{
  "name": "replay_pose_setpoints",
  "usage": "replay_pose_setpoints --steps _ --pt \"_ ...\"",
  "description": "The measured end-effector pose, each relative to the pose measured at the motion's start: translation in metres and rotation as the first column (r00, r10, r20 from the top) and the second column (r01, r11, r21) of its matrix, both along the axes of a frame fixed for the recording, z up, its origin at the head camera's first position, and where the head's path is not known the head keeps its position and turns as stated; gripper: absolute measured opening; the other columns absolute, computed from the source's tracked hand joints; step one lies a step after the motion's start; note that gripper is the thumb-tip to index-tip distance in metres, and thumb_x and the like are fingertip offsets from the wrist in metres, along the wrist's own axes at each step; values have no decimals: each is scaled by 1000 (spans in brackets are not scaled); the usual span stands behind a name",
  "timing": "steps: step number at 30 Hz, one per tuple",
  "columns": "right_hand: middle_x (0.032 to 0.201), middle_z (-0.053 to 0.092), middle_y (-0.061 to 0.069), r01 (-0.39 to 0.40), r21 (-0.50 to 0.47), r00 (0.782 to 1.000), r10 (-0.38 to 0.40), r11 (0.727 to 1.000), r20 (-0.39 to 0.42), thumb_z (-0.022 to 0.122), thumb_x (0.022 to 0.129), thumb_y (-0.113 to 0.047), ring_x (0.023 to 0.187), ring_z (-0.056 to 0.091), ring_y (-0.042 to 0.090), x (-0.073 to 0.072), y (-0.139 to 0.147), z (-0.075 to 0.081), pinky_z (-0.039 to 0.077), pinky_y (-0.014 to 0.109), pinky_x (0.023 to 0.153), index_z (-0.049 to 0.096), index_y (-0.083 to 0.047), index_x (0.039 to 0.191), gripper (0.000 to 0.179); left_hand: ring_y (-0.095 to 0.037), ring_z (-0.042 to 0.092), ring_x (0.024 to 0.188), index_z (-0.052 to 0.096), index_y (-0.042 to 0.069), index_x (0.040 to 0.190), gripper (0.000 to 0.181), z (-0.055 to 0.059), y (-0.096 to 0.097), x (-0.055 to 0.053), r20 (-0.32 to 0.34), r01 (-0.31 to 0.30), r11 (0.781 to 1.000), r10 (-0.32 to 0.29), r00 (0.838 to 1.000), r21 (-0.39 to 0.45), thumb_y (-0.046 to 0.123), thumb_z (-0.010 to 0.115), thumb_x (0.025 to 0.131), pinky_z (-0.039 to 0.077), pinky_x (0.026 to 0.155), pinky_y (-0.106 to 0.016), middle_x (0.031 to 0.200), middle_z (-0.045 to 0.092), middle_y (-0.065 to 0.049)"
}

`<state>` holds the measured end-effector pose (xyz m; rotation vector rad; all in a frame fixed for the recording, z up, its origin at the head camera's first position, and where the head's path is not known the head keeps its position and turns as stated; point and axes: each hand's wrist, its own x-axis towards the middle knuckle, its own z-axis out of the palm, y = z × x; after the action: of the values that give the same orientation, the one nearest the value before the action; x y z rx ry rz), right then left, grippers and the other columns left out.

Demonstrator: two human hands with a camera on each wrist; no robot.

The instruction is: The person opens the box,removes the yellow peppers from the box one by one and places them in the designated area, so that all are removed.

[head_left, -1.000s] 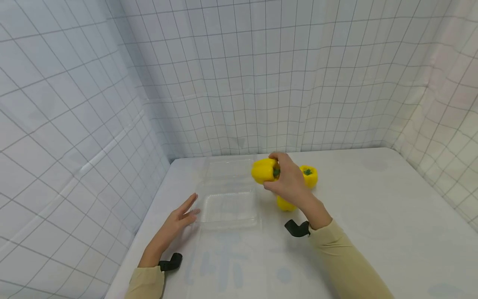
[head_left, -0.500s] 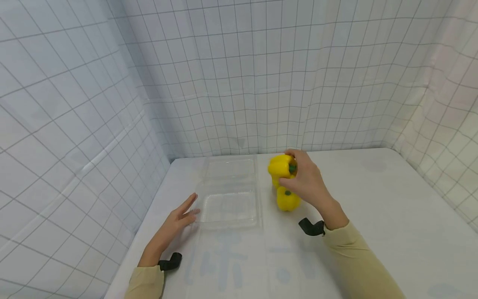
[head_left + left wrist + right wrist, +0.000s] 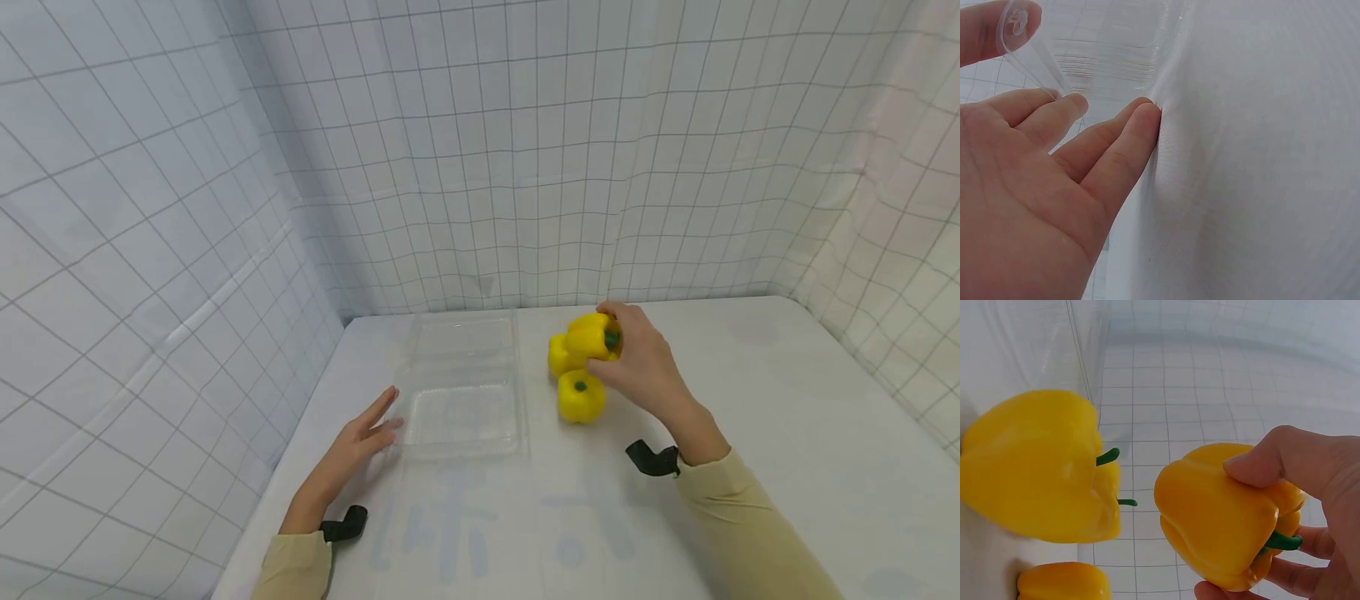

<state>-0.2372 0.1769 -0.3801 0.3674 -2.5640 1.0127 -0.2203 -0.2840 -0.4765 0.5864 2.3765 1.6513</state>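
Note:
My right hand (image 3: 641, 362) holds a yellow bell pepper (image 3: 587, 335) raised over other yellow peppers. In the right wrist view my thumb presses one side of the held pepper (image 3: 1213, 509) and my fingers curl under it; its green stem points towards my palm. A front pepper (image 3: 581, 398) and one behind it (image 3: 560, 358) stand on the table, stems up. At left, my left hand (image 3: 352, 446) lies at the side of a clear plastic clamshell box (image 3: 463, 450), its fingers fairly straight. Its fingertips touch the box edge in the left wrist view, the thumb behind a clear tab (image 3: 1019, 22).
The clamshell's lid (image 3: 461, 337) lies folded open behind its base. A white cloth covers the table (image 3: 735, 400). Gridded white curtains (image 3: 480, 167) hang at the back and both sides. Black cameras sit on my wrists, the right one (image 3: 652, 458) below the peppers.
My right hand has moved to the right with the pepper, from close to the box to over the other peppers, uncovering the front one. My left hand has stayed put.

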Motion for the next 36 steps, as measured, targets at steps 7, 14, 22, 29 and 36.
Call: replay_pose_setpoints --steps 7,14,22,29,36 --pt "134 49 12 32 40 999 -32 999 -3 82 79 -20 110 51 32 3 15 -5 46 56 94 47 -12 144 75 -37 38 142 17 28 162 68 0 0 0 6 -7 1000 7 1000 -4 15 52 106 42 102 -27 167 15 -7" --pt "128 50 15 66 79 998 -64 995 -18 86 78 -24 109 51 35 6 27 -11 47 58 92 51 -11 143 75 -40 37 142 16 23 163 67 0 0 0 -8 -1 1000 1 1000 1 13 51 106 43 100 -25 167 14 -11" --pt "126 48 20 68 103 998 -65 992 -26 83 79 -15 109 51 38 15 40 -19 49 61 91 52 -10 143 71 -39 38 142 17 23 163 67 0 1 1 -10 -2 1000 2 1000 -8 14 51 106 36 108 -56 167 15 -9" --pt "125 50 19 75 118 997 -75 990 -4 81 77 -14 107 52 36 21 51 -28 49 59 90 50 -5 140 71 -38 39 141 18 23 163 67 -1 0 1 -9 -11 1000 11 1000 -16 14 52 106 41 106 -46 167 16 -7" --pt "128 51 21 51 125 998 -56 991 34 79 77 -15 111 51 38 20 57 -37 46 61 93 48 1 139 71 -36 40 141 17 25 163 68 -2 0 -1 6 -21 1000 21 1000 -12 15 53 105 41 106 -40 167 17 -5"
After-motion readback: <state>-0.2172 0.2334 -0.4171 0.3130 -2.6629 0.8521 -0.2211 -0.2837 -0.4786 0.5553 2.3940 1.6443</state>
